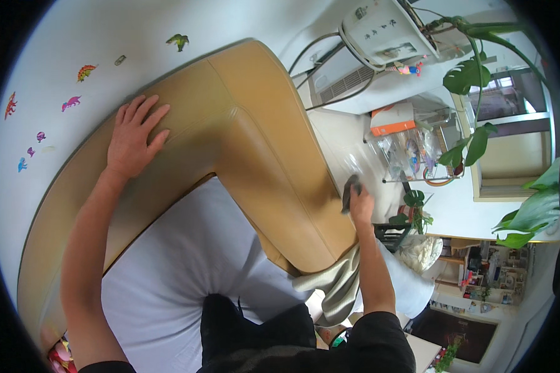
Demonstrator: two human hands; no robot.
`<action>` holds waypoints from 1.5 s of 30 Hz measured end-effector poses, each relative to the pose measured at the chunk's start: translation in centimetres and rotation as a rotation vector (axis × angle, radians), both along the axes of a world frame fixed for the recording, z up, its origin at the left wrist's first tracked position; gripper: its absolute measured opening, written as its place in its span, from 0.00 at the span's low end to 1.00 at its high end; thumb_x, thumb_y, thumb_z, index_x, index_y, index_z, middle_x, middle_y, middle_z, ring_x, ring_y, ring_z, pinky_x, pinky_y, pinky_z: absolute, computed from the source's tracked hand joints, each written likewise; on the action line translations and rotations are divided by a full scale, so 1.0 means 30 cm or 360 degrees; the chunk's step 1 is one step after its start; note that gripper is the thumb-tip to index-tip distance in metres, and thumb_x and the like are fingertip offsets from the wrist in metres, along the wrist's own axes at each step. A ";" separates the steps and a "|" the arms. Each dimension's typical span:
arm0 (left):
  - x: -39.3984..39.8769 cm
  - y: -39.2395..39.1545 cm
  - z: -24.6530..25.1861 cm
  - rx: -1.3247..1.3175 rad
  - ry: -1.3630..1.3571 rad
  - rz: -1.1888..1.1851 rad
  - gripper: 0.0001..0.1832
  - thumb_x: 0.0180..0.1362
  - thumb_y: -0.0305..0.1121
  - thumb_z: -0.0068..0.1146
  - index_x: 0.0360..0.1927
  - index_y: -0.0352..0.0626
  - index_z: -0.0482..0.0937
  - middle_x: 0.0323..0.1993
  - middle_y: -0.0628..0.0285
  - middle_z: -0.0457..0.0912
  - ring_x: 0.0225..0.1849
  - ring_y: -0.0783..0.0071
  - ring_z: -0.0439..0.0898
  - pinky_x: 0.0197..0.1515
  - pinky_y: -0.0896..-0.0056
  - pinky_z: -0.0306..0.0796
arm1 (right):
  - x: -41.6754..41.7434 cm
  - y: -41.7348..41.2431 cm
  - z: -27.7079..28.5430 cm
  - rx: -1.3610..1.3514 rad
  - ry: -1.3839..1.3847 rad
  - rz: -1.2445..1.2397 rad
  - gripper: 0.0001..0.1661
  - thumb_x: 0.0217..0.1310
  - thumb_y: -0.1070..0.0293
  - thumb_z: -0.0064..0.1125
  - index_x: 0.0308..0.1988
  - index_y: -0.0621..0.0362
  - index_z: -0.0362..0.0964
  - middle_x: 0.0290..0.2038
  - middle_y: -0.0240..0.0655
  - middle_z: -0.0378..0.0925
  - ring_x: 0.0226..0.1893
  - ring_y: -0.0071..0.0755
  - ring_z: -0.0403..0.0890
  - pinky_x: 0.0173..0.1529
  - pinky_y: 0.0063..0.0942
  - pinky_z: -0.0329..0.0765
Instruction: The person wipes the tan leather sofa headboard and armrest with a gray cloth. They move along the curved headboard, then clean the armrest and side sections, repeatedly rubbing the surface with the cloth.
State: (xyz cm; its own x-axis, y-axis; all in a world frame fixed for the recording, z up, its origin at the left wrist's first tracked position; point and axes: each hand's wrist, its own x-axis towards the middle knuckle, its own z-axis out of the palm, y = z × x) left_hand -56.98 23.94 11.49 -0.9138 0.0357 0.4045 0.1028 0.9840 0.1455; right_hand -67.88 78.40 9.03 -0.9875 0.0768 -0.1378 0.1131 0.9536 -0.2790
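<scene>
My left hand (136,135) rests flat, fingers spread, on the tan leather backrest of a sofa (191,107), close to the wall. My right hand (363,205) is closed on a dark cloth (352,191), slightly blurred, at the outer side of the sofa's armrest (280,186). A lavender-grey cover (177,261) lies over the seat beneath me. A greenish-beige cloth (333,284) hangs in folds at the front end of the armrest, under my right forearm.
Dinosaur stickers (86,72) dot the white wall. Beyond the armrest stand a potted plant (378,35) on a metal stand, a wire rack (420,179) with plastic bags and an orange-and-white box (392,119), and a dark crate (392,235). Large green leaves (469,74) hang at the right.
</scene>
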 end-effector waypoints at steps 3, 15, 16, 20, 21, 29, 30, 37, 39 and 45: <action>0.003 -0.001 -0.013 -0.0005 -0.0009 0.0001 0.24 0.58 0.40 0.53 0.59 0.50 0.70 0.62 0.59 0.66 0.64 0.56 0.61 0.65 0.52 0.53 | -0.036 -0.097 0.045 -0.0357 0.0244 0.0353 0.30 0.52 0.61 0.63 0.54 0.58 0.68 0.58 0.52 0.66 0.58 0.53 0.68 0.59 0.41 0.67; -0.008 0.010 -0.005 -0.0054 -0.0026 0.0013 0.24 0.59 0.40 0.52 0.59 0.50 0.70 0.62 0.59 0.66 0.64 0.55 0.61 0.65 0.54 0.53 | -0.069 -0.391 -0.255 -0.0219 0.0558 0.0363 0.32 0.65 0.51 0.49 0.63 0.54 0.59 0.66 0.46 0.55 0.68 0.49 0.53 0.69 0.47 0.47; -0.006 0.011 -0.006 -0.0050 -0.0031 0.0014 0.24 0.59 0.40 0.51 0.59 0.50 0.70 0.62 0.59 0.66 0.64 0.55 0.61 0.65 0.54 0.53 | -0.069 -0.372 -0.257 -0.0149 0.0628 0.0435 0.27 0.66 0.58 0.47 0.62 0.55 0.61 0.64 0.46 0.60 0.66 0.50 0.57 0.67 0.45 0.52; -0.005 -0.004 -0.017 -0.0097 -0.0009 0.0035 0.24 0.59 0.40 0.51 0.60 0.50 0.70 0.62 0.59 0.66 0.64 0.55 0.61 0.65 0.53 0.53 | -0.085 -0.195 -0.280 -0.0319 0.0716 0.0597 0.23 0.65 0.61 0.46 0.56 0.60 0.66 0.57 0.49 0.68 0.58 0.54 0.68 0.61 0.40 0.64; 0.003 -0.006 -0.021 -0.0110 -0.0029 0.0039 0.24 0.59 0.40 0.51 0.60 0.50 0.70 0.63 0.59 0.66 0.64 0.55 0.61 0.65 0.53 0.53 | -0.061 -0.129 -0.296 -0.0359 0.0738 0.0565 0.23 0.65 0.59 0.45 0.54 0.62 0.67 0.54 0.51 0.71 0.54 0.56 0.72 0.59 0.38 0.68; -0.007 0.010 -0.013 -0.0070 -0.0060 0.0058 0.24 0.59 0.40 0.51 0.60 0.52 0.70 0.63 0.60 0.65 0.65 0.56 0.60 0.67 0.53 0.51 | -0.132 -0.174 -0.309 -0.0341 0.0383 -0.0370 0.27 0.64 0.49 0.45 0.43 0.64 0.73 0.36 0.58 0.77 0.41 0.62 0.76 0.46 0.46 0.71; -0.022 0.019 -0.026 -0.0082 -0.0073 0.0069 0.24 0.60 0.40 0.51 0.60 0.52 0.70 0.64 0.60 0.65 0.66 0.56 0.60 0.67 0.54 0.51 | -0.190 -0.204 -0.317 -0.0491 0.0504 -0.0173 0.24 0.64 0.50 0.44 0.45 0.59 0.73 0.38 0.55 0.78 0.41 0.62 0.77 0.46 0.50 0.72; -0.006 -0.005 -0.045 -0.0152 -0.0104 0.0103 0.24 0.63 0.40 0.48 0.63 0.53 0.68 0.65 0.62 0.63 0.67 0.58 0.58 0.68 0.56 0.51 | -0.295 -0.461 -0.222 -0.0768 0.0632 0.0343 0.19 0.62 0.59 0.47 0.47 0.60 0.71 0.43 0.55 0.75 0.46 0.60 0.74 0.50 0.48 0.71; -0.008 -0.011 -0.056 -0.0162 -0.0029 0.0043 0.24 0.63 0.41 0.47 0.63 0.53 0.68 0.65 0.62 0.63 0.67 0.58 0.59 0.68 0.57 0.52 | -0.233 -0.368 -0.231 -0.0664 0.0498 0.0289 0.19 0.62 0.59 0.47 0.46 0.61 0.71 0.42 0.55 0.75 0.46 0.61 0.74 0.49 0.49 0.71; -0.030 -0.019 -0.077 -0.0165 0.0021 -0.0035 0.23 0.64 0.41 0.46 0.63 0.52 0.68 0.65 0.61 0.64 0.67 0.57 0.59 0.67 0.58 0.52 | 0.103 0.354 -0.344 -0.0029 0.0053 -0.0175 0.26 0.64 0.50 0.45 0.45 0.64 0.69 0.39 0.60 0.75 0.44 0.65 0.73 0.48 0.51 0.69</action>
State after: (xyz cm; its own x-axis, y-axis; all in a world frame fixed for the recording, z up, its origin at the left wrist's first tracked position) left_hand -57.89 23.37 9.19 -0.9071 0.0983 0.4094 0.1260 0.9912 0.0413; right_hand -64.79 89.01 -1.28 -0.9773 0.1827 -0.1076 0.2071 0.9307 -0.3015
